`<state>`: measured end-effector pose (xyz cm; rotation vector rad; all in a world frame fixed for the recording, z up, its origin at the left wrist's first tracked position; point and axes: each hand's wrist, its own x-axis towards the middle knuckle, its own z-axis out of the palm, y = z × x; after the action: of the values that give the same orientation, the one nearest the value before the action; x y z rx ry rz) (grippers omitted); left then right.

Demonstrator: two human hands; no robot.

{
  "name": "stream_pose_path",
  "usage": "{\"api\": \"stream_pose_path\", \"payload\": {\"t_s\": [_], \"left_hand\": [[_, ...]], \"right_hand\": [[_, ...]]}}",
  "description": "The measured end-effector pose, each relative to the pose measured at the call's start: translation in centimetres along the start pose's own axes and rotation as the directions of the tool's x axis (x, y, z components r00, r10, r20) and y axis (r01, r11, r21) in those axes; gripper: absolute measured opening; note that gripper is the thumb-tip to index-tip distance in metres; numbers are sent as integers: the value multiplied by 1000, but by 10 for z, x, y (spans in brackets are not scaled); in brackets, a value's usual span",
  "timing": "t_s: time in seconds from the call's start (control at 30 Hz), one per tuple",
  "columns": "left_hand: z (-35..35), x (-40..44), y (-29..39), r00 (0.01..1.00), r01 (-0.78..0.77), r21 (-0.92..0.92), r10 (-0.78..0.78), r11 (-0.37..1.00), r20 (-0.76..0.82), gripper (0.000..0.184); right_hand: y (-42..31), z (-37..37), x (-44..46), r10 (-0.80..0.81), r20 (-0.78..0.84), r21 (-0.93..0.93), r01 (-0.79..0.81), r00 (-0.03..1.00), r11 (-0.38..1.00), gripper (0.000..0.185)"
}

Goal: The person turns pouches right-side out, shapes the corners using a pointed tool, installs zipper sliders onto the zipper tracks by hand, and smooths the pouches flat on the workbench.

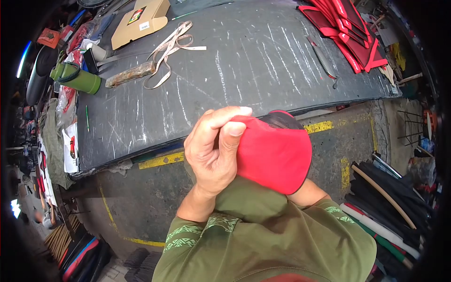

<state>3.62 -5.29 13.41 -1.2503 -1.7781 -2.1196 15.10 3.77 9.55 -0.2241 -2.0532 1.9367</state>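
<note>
A red fabric piece with dark edging and a black mesh part is held up in front of my chest, near the table's front edge. My left hand pinches its upper left corner between thumb and fingers. The right forearm reaches behind the fabric, which hides my right hand completely.
The dark table bears a measuring tape, a worn block, a cardboard box, a green cylinder, a cutting tool and red pieces. Fabric rolls lie at the lower right.
</note>
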Motion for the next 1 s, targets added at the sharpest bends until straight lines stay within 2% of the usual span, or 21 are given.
{"api": "stream_pose_path", "payload": {"t_s": [0.03, 0.07, 0.17, 0.37, 0.43, 0.5, 0.6, 0.67, 0.77, 0.87, 0.9, 1.0], "left_hand": [[-1, 0, 2, 1000, 2, 0, -2, 1000, 1, 17], [-3, 0, 3, 1000, 4, 20, -5, 1000, 28, 16], [-4, -2, 6, 997, 10, 63, -14, 998, 77, 15], [5, -7, -3, 999, -37, -34, 38, 999, 17, 14], [6, -9, -4, 999, -45, -45, 45, 998, -3, 14], [6, -11, -4, 999, -40, -34, 39, 999, -30, 15], [0, -10, -4, 1000, -10, -33, 9, 999, -23, 16], [-5, -8, -3, 998, 60, -54, -58, 997, 28, 17], [-5, -5, 0, 997, 45, -33, -43, 998, 60, 17], [-4, 0, 2, 996, 19, -22, -17, 1000, 90, 17], [-3, 1, 3, 995, 3, -22, -1, 1000, 100, 17], [0, 0, 4, 995, -20, -23, 22, 1000, 98, 17]], "right_hand": [[-11, -1, 5, -108, 25, -232, 111, 994, 966, 43], [-17, -2, 9, -209, 75, -449, 220, 975, 866, 43], [-22, -6, 9, -180, 93, -394, 202, 979, 897, 41], [-21, -1, 3, -140, 19, -263, 141, 990, 955, 36], [-35, -6, 5, -143, 88, -446, 167, 986, 879, 34], [-37, -9, 6, -134, 128, -529, 182, 983, 829, 33], [-35, -12, 7, 14, 69, -414, 16, 998, 910, 39], [-37, -12, 6, -8, 77, -472, 44, 997, 881, 39], [-37, -13, 4, -52, 102, -589, 103, 993, 802, 39], [-22, -11, -5, -174, 22, -570, 155, 985, 807, 32], [-26, -13, -4, -172, 25, -572, 155, 985, 805, 32], [-43, -16, -1, -27, 21, -497, 34, 999, 867, 34]]}}
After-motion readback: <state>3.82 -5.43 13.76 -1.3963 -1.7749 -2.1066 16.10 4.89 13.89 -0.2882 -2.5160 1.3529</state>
